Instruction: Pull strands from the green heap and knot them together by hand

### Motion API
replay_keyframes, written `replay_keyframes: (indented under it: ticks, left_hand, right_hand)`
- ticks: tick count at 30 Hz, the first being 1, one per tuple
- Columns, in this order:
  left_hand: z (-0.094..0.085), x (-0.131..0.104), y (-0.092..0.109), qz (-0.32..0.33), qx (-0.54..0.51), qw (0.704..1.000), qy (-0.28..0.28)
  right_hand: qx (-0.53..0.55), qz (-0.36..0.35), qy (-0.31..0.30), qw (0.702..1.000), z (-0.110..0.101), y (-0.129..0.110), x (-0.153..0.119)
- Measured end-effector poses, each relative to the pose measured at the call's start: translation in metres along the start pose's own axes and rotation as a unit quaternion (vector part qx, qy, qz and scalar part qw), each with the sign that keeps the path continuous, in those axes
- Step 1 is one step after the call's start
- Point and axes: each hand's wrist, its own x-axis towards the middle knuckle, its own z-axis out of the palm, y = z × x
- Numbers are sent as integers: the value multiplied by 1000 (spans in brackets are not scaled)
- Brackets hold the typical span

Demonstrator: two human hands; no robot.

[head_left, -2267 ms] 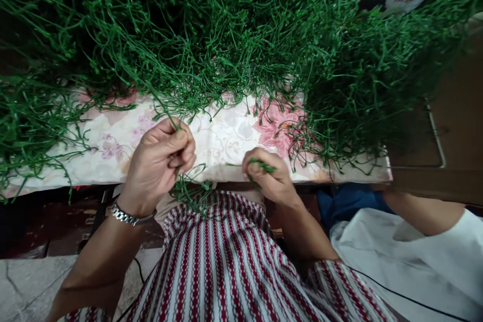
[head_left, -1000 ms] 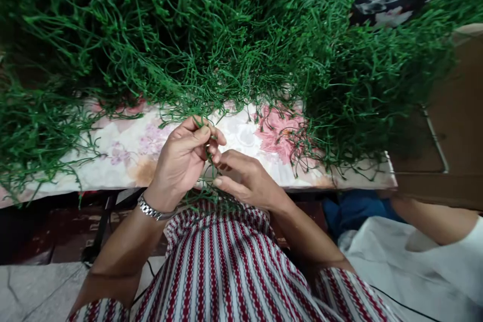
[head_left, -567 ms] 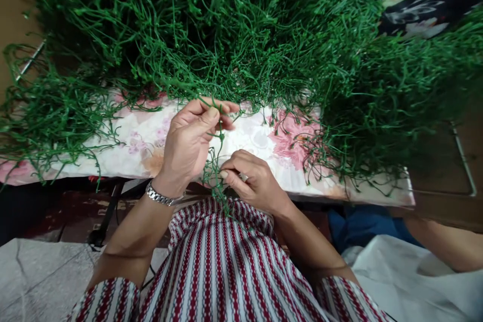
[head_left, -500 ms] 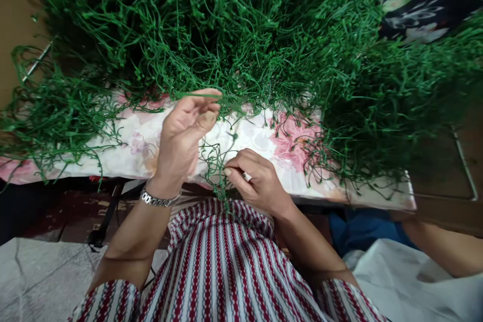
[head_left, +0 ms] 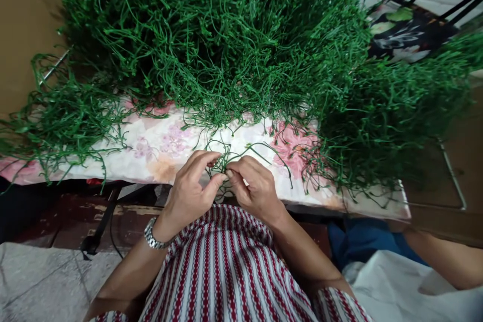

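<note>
Thin green stems point(head_left: 226, 153) lie in a loose tangle between my hands at the table's front edge. My right hand point(head_left: 251, 181) pinches some of them between thumb and index finger. Close beside it, my left hand point(head_left: 198, 181) is curved with its thumb and index finger apart at the stems; nothing is clearly gripped in it. A long stem point(head_left: 271, 151) arches to the right from my right hand over the pink flower print. A big heap of green stems point(head_left: 226, 35) fills the back of the table.
Smaller piles of stems lie at the left point(head_left: 68, 115) and right point(head_left: 377, 126) on the flowered tablecloth point(head_left: 162, 146). A dark floral bag point(head_left: 407, 30) stands at the back right. Another person's arm point(head_left: 441, 256) shows at the lower right.
My left hand has come down from near the big heap to beside my right hand, and the stem it held has left it. The view has shifted slightly.
</note>
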Motion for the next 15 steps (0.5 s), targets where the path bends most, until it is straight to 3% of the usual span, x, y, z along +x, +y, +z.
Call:
replay_keyframes:
  ticks: [6, 9, 15]
  left_hand:
    - [2, -1, -2, -34, -20, 999, -18]
    - [6, -4, -3, -84, -82, 993, -25]
    - [11, -8, -8, -199, -246, 949, 2]
  right_hand:
    - [-63, -12, -34, 997, 2, 0, -6]
    - [-83, -30, -50, 995, 2, 0, -5]
    - [-30, -51, -36, 998, 5, 2, -6]
